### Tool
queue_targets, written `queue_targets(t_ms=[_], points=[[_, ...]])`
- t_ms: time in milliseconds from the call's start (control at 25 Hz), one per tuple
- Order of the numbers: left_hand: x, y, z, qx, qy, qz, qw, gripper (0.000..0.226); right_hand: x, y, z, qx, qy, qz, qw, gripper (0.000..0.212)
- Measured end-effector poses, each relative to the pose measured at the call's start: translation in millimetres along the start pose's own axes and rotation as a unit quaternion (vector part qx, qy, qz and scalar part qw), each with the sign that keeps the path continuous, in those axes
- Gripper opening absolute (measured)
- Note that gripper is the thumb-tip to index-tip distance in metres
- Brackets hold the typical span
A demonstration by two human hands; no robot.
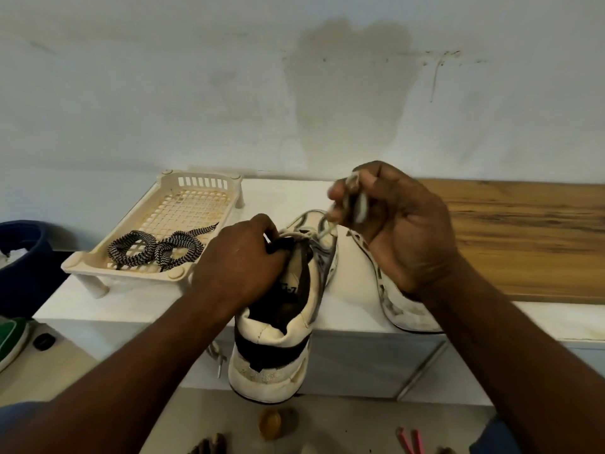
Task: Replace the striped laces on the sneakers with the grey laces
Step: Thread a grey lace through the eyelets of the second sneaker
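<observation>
One sneaker, cream with a black heel band, hung heel-out off the ledge, gripped by our left hand. Our right hand pinched its pale grey lace. Behind, we saw black-white striped laces lying in a tray.
</observation>
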State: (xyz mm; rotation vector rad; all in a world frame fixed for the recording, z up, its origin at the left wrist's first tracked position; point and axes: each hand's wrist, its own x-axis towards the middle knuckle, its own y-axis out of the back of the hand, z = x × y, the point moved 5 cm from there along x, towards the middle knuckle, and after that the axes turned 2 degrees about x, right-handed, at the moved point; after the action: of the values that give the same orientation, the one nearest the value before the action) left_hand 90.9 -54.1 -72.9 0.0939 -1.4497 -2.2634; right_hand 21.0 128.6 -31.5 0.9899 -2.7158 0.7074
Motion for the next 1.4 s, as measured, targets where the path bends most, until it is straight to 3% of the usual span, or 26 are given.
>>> queue_targets(t_ms=[80,160,240,320,480,520,560,600,680,720,760,800,880,960,1040,1160,1200,1240,1320,1400], points=[[-1.1,-2.2,0.7,-0.010,0.002,-0.002,1.000,0.018,-4.0,4.2,-3.2,-0.189,-0.005,0.054,0.981,0.016],[-0.8,-4.9,1.5,-0.002,-0.010,0.005,1.000,0.018,-6.7,13.2,12.5,-0.469,-0.041,0.087,0.878,0.024],[-0.9,-5.4,0.7,-0.005,-0.009,0.010,1.000,0.019,-7.2,11.9,30.8,-0.646,-0.045,0.043,0.761,0.027],[-1.9,-5.0,0.6,-0.008,-0.005,0.020,1.000,0.023,-5.7,9.5,41.5,-0.705,-0.025,0.005,0.709,0.024],[-3.8,-5.2,3.2,0.002,0.019,0.018,1.000,0.022,-0.4,13.1,44.1,-0.729,0.007,0.025,0.684,0.010],[-4.0,-5.3,3.1,0.004,0.023,0.017,1.000,0.022,0.9,12.1,44.2,-0.719,0.011,0.022,0.695,0.006],[-4.2,-4.8,2.7,0.003,0.025,0.018,1.000,0.021,2.2,11.0,42.5,-0.676,0.013,0.021,0.737,0.002],[-4.8,-4.2,2.4,-0.003,0.028,0.019,0.999,0.020,2.8,9.5,37.4,-0.587,0.007,0.016,0.809,0.006],[-5.5,-4.0,2.2,-0.011,0.034,0.017,0.999,0.022,-0.7,-3.7,18.4,-0.274,-0.006,-0.040,0.961,0.012],[-5.5,-4.3,2.4,-0.011,0.034,0.016,0.999,0.023,-3.8,-9.6,7.4,-0.117,-0.015,-0.069,0.991,0.015],[-5.2,-4.4,3.0,-0.008,0.032,0.016,0.999,0.024,-6.4,-13.4,-3.1,-0.036,-0.024,-0.081,0.996,0.014],[-4.6,-5.2,3.2,-0.004,0.030,0.016,0.999,0.025,-7.5,-11.8,-7.7,-0.050,-0.030,-0.066,0.996,0.011],[-3.9,-6.8,3.0,0.003,0.024,0.018,1.000,0.025,-5.7,1.0,-1.8,-0.261,-0.040,-0.003,0.964,0.013],[-3.6,-8.6,1.8,0.005,0.017,0.025,1.000,0.029,-5.2,13.6,13.4,-0.530,-0.050,0.041,0.845,0.021],[-3.2,-9.4,1.9,0.000,0.006,0.032,0.999,0.034,-4.1,11.4,27.7,-0.688,-0.032,0.019,0.725,0.017],[-1.6,-10.9,5.1,0.011,-0.008,0.021,1.000,0.028,0.2,9.2,44.8,-0.750,-0.037,-0.016,0.660,0.012],[-1.7,-10.8,5.8,0.020,-0.008,0.021,1.000,0.025,1.6,8.2,45.8,-0.746,-0.033,-0.020,0.665,0.009],[-2.0,-9.9,5.8,0.029,-0.007,0.028,0.999,0.024,1.9,6.6,44.1,-0.712,-0.032,-0.028,0.701,0.008],[-2.2,-7.7,4.6,0.050,-0.001,0.043,0.998,0.024,-0.4,0.8,35.6,-0.550,-0.061,-0.061,0.831,0.016],[-0.5,-7.5,1.8,0.055,0.007,0.048,0.997,0.025,-6.8,-9.2,21.6,-0.371,-0.089,-0.136,0.914,0.018]])
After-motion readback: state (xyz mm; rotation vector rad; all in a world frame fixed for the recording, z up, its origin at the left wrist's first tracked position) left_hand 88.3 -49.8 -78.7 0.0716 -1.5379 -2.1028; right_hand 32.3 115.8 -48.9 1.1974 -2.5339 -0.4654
